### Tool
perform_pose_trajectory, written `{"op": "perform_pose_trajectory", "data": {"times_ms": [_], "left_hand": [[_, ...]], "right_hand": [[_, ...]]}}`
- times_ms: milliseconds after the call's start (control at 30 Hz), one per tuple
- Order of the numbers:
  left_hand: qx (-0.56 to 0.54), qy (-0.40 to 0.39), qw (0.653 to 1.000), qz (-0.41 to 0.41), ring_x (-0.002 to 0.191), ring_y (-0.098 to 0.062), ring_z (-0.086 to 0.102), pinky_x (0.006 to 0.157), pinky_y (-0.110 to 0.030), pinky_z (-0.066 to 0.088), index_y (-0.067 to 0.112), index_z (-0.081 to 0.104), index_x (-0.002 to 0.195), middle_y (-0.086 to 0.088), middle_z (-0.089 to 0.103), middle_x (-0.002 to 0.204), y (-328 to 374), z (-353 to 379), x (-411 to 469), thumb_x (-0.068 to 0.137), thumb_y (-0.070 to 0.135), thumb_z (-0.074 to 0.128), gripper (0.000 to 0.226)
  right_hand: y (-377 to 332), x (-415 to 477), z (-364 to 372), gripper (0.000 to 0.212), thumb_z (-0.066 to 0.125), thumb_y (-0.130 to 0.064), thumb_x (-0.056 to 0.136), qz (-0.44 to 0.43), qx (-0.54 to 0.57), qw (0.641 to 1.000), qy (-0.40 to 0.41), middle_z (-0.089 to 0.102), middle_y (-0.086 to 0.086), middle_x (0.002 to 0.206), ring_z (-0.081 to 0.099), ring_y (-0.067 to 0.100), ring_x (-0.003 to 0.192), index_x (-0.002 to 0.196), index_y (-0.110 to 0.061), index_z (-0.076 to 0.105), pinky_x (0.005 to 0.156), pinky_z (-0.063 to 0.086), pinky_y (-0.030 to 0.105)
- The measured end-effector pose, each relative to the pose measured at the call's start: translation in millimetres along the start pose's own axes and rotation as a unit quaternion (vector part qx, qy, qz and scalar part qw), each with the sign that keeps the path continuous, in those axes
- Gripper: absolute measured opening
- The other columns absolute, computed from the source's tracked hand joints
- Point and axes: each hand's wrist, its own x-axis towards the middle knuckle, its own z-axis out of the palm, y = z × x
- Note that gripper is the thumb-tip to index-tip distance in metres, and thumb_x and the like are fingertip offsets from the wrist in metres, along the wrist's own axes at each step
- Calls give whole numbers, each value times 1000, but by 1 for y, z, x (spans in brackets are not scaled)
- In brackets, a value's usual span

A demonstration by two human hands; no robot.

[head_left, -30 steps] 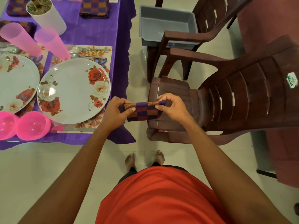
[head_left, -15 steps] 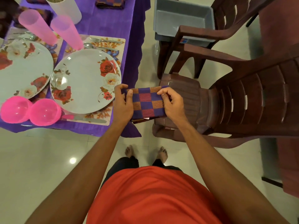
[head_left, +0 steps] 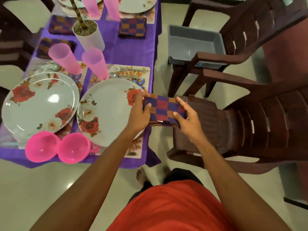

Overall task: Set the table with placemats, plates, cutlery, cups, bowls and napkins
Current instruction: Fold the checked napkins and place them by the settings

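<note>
A folded checked napkin (head_left: 164, 108), purple and orange, is held flat between both my hands just past the table's right edge, above a chair seat. My left hand (head_left: 139, 112) grips its left end and overlaps the rim of the near right plate (head_left: 106, 112). My right hand (head_left: 187, 118) pinches its right end. That rose-patterned plate lies on a floral placemat (head_left: 135, 74) with a fork (head_left: 128, 69) and spoon (head_left: 120, 75). A second plate (head_left: 40, 102) lies to the left. Two pink bowls (head_left: 57, 147) and two pink cups (head_left: 95, 64) stand by the plates.
A brown plastic chair (head_left: 233, 124) stands close against the purple-clothed table (head_left: 131, 52). Behind it another chair holds a grey tub (head_left: 195, 44). A white pot with a plant stem (head_left: 88, 35) stands mid-table. Folded napkins (head_left: 132, 28) and more place settings lie farther back.
The napkin has turned from edge-on to flat, showing its checks, and both hands have carried it toward the table edge. The view has shifted to take in more of the table.
</note>
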Motion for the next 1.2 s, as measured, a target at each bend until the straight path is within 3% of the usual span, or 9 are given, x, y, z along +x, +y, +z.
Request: {"op": "perform_pose_trajectory", "data": {"times_ms": [133, 233, 333, 433, 533, 633, 700, 833, 1200], "left_hand": [[51, 12, 999, -2, 109, -16, 61, 70, -7, 51, 16, 61, 114, 1, 60, 120, -3, -13, 43, 105, 10, 46, 19], [68, -2, 998, -6, 110, -15, 61, 80, -11, 54, 15, 60, 123, -2, 60, 126, 1, -22, 86, 102, 8, 49, 25], [105, -31, 994, 31, 105, -7, 58, 88, -10, 49, 8, 57, 129, -1, 57, 125, 13, -36, 143, 92, -9, 48, 42], [151, -36, 988, 24, 98, -15, 62, 90, -26, 53, 4, 60, 124, -5, 63, 113, 25, -53, 206, 78, -16, 49, 51], [214, -21, 976, -44, 96, -19, 62, 85, -32, 52, 5, 59, 124, -8, 63, 112, 21, -70, 269, 74, 7, 69, 51], [297, -4, 949, -110, 103, -30, 63, 90, -40, 52, 14, 58, 126, -12, 59, 122, 5, -89, 314, 77, 20, 79, 54], [350, 5, 925, -146, 111, -35, 59, 97, -43, 49, 19, 54, 128, -16, 53, 129, -7, -99, 332, 82, 18, 74, 51], [384, -6, 905, -183, 116, -40, 53, 102, -45, 44, 22, 50, 131, -18, 44, 130, -27, -107, 346, 85, 14, 68, 50], [418, -17, 882, -220, 111, -42, 54, 98, -45, 46, 23, 47, 128, -16, 40, 129, -40, -103, 361, 86, 17, 73, 50]], "right_hand": [[-10, 34, 18, 44, 66, -5, 95, -21, 6, 999, 39, 61, 0, 135, 64, 14, 119, 129, -33, 62, 93, 59, 46], [-19, 78, 26, 46, 66, -6, 95, -16, 4, 999, 36, 62, -1, 134, 64, 15, 119, 127, -39, 61, 95, 58, 44], [-29, 136, 33, 49, 67, -8, 95, -23, -17, 999, 23, 60, 3, 135, 63, 16, 120, 130, -41, 59, 100, 55, 41], [-40, 203, 42, 51, 67, -7, 95, -50, -87, 995, -2, 57, 4, 133, 59, 14, 119, 142, -22, 55, 103, 51, 29], [-48, 266, 60, 52, 68, -5, 93, -93, -138, 986, -24, 56, 6, 128, 55, 12, 117, 142, -10, 54, 103, 48, 22], [-50, 312, 88, 54, 72, -9, 91, -103, -176, 978, -35, 55, 6, 121, 51, 9, 112, 142, -9, 55, 100, 44, 17], [-46, 333, 105, 55, 73, -15, 91, -107, -201, 973, -46, 55, 5, 118, 52, 11, 109, 143, -11, 54, 95, 41, 12], [-33, 347, 123, 55, 68, -25, 94, -105, -270, 955, -63, 56, 7, 118, 56, 21, 111, 147, -20, 51, 97, 47, 35], [-21, 355, 126, 58, 63, -40, 96, -102, -329, 936, -67, 52, -1, 116, 59, 21, 103, 150, -27, 45, 87, 55, 43]]}}
